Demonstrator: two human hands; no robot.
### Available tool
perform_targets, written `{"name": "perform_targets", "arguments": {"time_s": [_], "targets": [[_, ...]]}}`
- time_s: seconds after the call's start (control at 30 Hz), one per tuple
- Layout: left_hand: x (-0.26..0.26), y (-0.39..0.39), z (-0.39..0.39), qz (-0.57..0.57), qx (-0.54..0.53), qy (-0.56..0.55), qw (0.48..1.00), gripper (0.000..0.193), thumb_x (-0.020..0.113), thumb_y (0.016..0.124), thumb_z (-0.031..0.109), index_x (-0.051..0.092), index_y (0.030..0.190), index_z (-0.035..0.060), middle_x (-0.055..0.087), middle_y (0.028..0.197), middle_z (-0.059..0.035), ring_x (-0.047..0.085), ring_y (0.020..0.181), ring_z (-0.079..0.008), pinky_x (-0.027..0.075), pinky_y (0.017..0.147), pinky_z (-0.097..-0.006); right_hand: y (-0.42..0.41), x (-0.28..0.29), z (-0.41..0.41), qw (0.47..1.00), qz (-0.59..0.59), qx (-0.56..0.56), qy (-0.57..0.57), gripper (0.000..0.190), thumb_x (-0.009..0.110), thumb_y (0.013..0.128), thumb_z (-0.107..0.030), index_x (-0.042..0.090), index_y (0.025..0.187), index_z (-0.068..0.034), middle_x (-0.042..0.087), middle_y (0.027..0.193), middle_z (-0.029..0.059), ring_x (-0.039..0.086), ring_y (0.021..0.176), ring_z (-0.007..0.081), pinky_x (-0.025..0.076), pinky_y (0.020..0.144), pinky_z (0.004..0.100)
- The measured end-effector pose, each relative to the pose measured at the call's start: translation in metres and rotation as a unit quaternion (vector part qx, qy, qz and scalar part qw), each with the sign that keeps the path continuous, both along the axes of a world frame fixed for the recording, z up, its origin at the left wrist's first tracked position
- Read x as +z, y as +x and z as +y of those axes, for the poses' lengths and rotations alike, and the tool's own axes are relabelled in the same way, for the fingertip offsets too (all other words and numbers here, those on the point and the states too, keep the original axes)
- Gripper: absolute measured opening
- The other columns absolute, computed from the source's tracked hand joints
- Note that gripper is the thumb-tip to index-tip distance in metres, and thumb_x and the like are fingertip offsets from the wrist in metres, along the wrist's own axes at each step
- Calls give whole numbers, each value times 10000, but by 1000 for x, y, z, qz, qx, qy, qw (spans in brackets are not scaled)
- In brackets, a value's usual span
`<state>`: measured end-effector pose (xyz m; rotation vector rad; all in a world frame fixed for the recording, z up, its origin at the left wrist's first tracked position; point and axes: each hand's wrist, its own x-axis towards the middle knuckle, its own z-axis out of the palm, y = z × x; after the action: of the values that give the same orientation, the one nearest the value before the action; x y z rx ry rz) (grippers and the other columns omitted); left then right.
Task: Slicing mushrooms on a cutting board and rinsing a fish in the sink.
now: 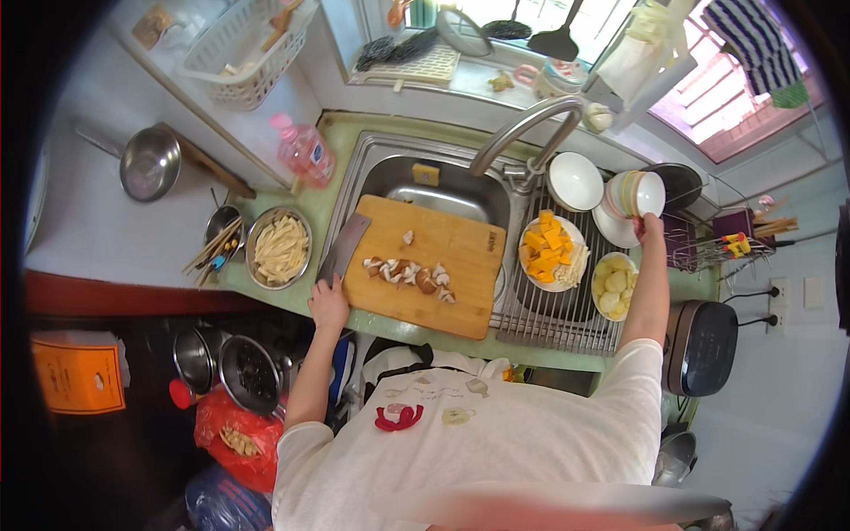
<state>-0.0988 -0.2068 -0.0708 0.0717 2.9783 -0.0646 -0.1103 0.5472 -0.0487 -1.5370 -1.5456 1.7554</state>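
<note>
My left hand (329, 303) is at the handle end of a cleaver (344, 249), whose blade lies along the left edge of a bamboo cutting board (405, 302). Cut mushroom pieces (425, 280) lie in a row on the board, with one piece (408, 236) above them. Reaching far right, my right hand (648, 227) has its fingers on the rim of a white bowl (651, 194) at the end of a tilted bowl stack. A white plate (614, 226) is beneath the stack. Nearby are a plate of orange cubes and pale enoki-like strands (551, 249) and a bowl of peeled potato pieces (614, 285).
The board spans the steel sink (398, 169) below a curved faucet (524, 126). A roll-up rack (564, 332) bears dishes. At left stand a steel bowl of pale strips (281, 249) and a pink soap bottle (307, 156); a rice cooker (702, 348) is at right.
</note>
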Motion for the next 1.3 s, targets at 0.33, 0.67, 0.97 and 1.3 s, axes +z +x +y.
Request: {"name": "perform_targets", "arguments": {"time_s": [0.33,0.67,0.97,1.3], "targets": [[4,-58,50,-139,-161,154,965,957,814,533,386,361,1344,158,364,1262,-230,350,1166,-433,352,978,-463,22,65,-52,986,149,14,72,269,438,780,-1,492,1040,39,574,712,89,535,481,106,443,395,192],[-1,-63,92,-198,-282,117,931,775,787,564,340,462,1262,260,437,1196,-114,407,1128,-326,432,899,-424,128,63,-302,946,-57,317,40,428,453,833,-45,354,1249,-27,589,680,107,579,475,147,480,391,259],[-27,-68,79,-185,-309,213,908,393,700,634,144,575,1006,141,472,1056,-159,474,1007,-339,431,861,-382,153,-7,-397,913,-83,400,0,304,441,794,-50,414,1092,5,588,616,127,604,476,186,507,421,297],[-19,-80,59,-223,-297,366,853,233,642,643,75,549,856,61,512,868,-94,531,826,-256,446,718,-316,119,12,-413,900,-79,426,42,390,455,810,-64,368,1182,14,585,622,120,596,483,178,503,442,294]]}}
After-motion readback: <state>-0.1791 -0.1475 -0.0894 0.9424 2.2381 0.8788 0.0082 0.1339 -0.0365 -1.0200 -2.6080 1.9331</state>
